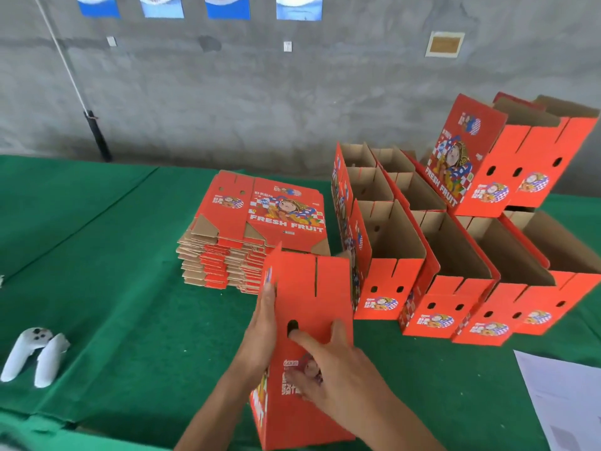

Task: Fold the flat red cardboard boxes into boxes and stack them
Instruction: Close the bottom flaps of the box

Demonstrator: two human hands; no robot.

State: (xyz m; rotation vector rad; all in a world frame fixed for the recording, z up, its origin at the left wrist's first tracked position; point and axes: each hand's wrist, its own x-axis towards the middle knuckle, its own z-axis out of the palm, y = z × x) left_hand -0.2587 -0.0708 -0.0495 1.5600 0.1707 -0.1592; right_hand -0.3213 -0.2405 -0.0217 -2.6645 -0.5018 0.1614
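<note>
Half-formed red box (309, 307) stands on green counter (130, 288), just in front of the flat stack (257, 229). Left hand (261, 333) flat against its left side, fingers straight; right hand (328, 369) spread on the front panel, gripping nothing. Folded boxes (455, 255) stacked at right.

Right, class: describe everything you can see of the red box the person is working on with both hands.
The red box in the hands is printed cardboard, standing on the green table cloth, near the front edge. Its facing panel has a vertical slit at the top, an oval hole and a cartoon sticker-like print. The left hand lies flat along its left side; the right hand presses on the front, forefinger at the hole. It stands just in front of the flat stack.
</note>
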